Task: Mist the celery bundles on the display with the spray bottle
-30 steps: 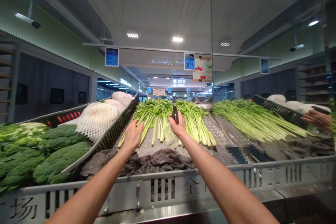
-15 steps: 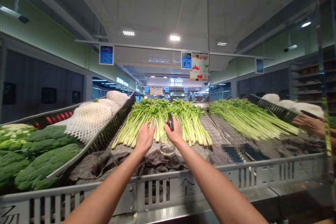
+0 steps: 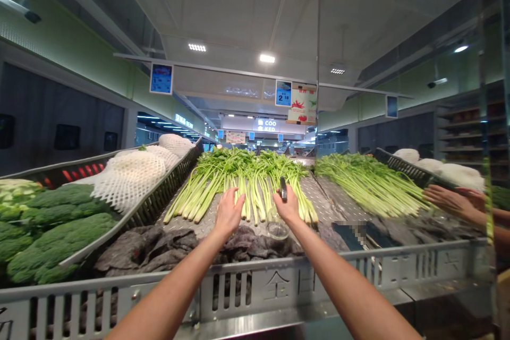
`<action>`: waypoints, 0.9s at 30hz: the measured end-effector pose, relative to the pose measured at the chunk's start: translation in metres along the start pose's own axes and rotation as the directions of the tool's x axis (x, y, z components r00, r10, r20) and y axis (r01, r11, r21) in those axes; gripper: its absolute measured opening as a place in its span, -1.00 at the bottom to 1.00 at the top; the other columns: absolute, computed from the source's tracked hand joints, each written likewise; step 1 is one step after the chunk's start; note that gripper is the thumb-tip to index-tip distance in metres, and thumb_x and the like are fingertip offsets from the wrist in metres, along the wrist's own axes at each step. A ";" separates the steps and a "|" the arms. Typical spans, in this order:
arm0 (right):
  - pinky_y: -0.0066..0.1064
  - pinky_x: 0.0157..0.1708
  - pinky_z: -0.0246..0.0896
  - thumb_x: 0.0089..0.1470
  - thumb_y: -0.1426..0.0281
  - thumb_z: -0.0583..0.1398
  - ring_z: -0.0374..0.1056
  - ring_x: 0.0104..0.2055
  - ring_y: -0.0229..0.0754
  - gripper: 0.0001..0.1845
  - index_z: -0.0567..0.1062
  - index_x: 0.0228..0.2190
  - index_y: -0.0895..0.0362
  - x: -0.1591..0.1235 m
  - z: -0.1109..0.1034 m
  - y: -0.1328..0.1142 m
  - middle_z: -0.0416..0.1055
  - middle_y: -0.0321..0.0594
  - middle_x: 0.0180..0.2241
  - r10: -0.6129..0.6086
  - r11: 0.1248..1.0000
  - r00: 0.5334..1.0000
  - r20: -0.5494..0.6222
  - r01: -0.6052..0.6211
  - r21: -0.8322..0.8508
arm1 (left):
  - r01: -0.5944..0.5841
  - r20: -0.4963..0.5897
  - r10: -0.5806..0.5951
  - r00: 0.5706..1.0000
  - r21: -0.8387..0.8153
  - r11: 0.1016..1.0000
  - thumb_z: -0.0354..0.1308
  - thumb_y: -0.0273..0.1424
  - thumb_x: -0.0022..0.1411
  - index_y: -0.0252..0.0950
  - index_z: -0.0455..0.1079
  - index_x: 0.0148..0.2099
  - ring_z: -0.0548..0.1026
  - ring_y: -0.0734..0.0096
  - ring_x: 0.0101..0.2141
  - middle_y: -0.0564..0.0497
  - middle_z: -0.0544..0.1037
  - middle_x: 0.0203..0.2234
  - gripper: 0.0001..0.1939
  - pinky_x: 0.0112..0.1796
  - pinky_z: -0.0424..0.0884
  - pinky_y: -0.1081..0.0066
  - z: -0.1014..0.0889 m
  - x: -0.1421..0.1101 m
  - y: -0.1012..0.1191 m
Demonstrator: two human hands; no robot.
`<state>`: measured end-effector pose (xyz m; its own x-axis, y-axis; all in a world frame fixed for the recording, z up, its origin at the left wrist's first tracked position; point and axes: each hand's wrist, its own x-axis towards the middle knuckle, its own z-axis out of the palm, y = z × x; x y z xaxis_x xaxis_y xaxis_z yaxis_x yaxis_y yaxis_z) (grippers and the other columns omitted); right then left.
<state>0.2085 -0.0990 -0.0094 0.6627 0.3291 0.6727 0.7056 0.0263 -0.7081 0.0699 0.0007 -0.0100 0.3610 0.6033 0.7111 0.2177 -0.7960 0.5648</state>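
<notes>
My right hand point(image 3: 287, 207) is closed around a clear bottle point(image 3: 278, 227) with a black head point(image 3: 283, 189), which looks like a spray bottle. It is over the front ends of the celery point(image 3: 243, 180), towards the right side of the pile. My left hand point(image 3: 230, 213), fingers apart and holding nothing, hovers to its left near the stalk ends. I cannot tell whether it touches the celery. Leafy tops point to the back, pale stalks to the front. Crumpled dark cloth point(image 3: 147, 249) lies along the front of the shelf, below my wrists.
A black basket side point(image 3: 171, 178) separates broccoli point(image 3: 64, 234) and white netted produce point(image 3: 127, 170) on the left. A grey slotted rail point(image 3: 159, 297) runs across the front. On the right, a mirror point(image 3: 358, 133) reflects the celery and my hands. Price signs point(image 3: 283, 93) hang above.
Both hands have moved to the right over the celery, the right hand farther, carrying the spray bottle. The gap between my hands has widened. The celery looks unmoved.
</notes>
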 end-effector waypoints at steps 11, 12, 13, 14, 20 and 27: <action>-0.39 -0.45 0.02 -0.20 0.27 0.00 0.22 -0.44 -0.13 -0.73 0.30 -0.40 0.13 0.013 -0.051 0.036 0.32 -0.21 -0.50 0.072 0.967 0.969 -0.234 -0.125 -0.221 | 0.090 -0.030 -0.090 0.995 0.008 0.996 -0.17 -0.19 0.09 -0.42 0.19 -0.03 0.33 0.21 -0.13 -0.20 0.33 -0.12 -0.51 -0.09 0.21 0.24 -0.011 0.004 -0.040; -0.39 -0.45 0.02 -0.20 0.27 0.00 0.23 -0.44 -0.13 -0.74 0.31 -0.42 0.12 0.012 -0.053 0.037 0.32 -0.22 -0.50 0.065 0.969 0.971 -0.229 -0.116 -0.216 | 0.098 -0.037 -0.098 0.995 -0.001 0.995 -0.16 -0.19 0.08 -0.42 0.19 -0.03 0.34 0.21 -0.14 -0.20 0.33 -0.12 -0.51 -0.09 0.21 0.24 -0.010 0.004 -0.043; -0.39 -0.45 0.03 -0.20 0.27 0.00 0.23 -0.44 -0.13 -0.75 0.31 -0.43 0.12 0.011 -0.055 0.038 0.32 -0.22 -0.51 0.056 0.972 0.973 -0.222 -0.104 -0.211 | 0.106 -0.043 -0.106 0.993 -0.016 0.994 -0.15 -0.19 0.08 -0.41 0.20 -0.04 0.34 0.21 -0.14 -0.19 0.34 -0.12 -0.51 -0.09 0.21 0.24 -0.010 0.005 -0.045; -0.39 -0.45 0.04 -0.21 0.27 0.00 0.23 -0.44 -0.13 -0.76 0.31 -0.44 0.12 0.010 -0.057 0.038 0.32 -0.22 -0.52 0.046 0.974 0.976 -0.214 -0.091 -0.206 | 0.114 -0.048 -0.116 0.992 -0.040 0.993 -0.13 -0.19 0.07 -0.41 0.21 -0.05 0.35 0.22 -0.15 -0.19 0.34 -0.13 -0.53 -0.09 0.21 0.23 -0.010 0.006 -0.045; -0.38 -0.41 0.06 -0.24 0.27 0.02 0.24 -0.42 -0.13 -0.74 0.32 -0.43 0.12 0.003 -0.054 0.035 0.34 -0.21 -0.49 0.017 0.986 0.969 -0.248 -0.057 -0.157 | 0.063 -0.206 -0.178 0.962 -0.466 0.882 0.01 -0.27 0.01 -0.34 0.24 -0.12 0.35 0.30 -0.17 -0.10 0.37 -0.19 -0.62 -0.10 0.24 0.24 -0.046 0.012 0.003; -0.37 -0.38 0.07 -0.25 0.27 0.01 0.24 -0.41 -0.13 -0.70 0.32 -0.40 0.13 0.007 -0.045 0.030 0.34 -0.21 -0.47 -0.015 0.992 0.960 -0.280 -0.021 -0.123 | -0.625 -0.689 0.322 0.650 -0.243 0.742 0.05 -0.46 0.01 -0.18 0.19 -0.07 0.20 0.38 0.00 0.06 0.22 -0.02 -0.63 0.02 0.14 0.23 -0.114 -0.014 0.091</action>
<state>0.2456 -0.1380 -0.0168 0.6960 0.0510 0.7162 0.7172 -0.0967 -0.6901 -0.0186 -0.0746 0.0784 -0.3197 0.1694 0.9323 -0.2842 -0.9557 0.0762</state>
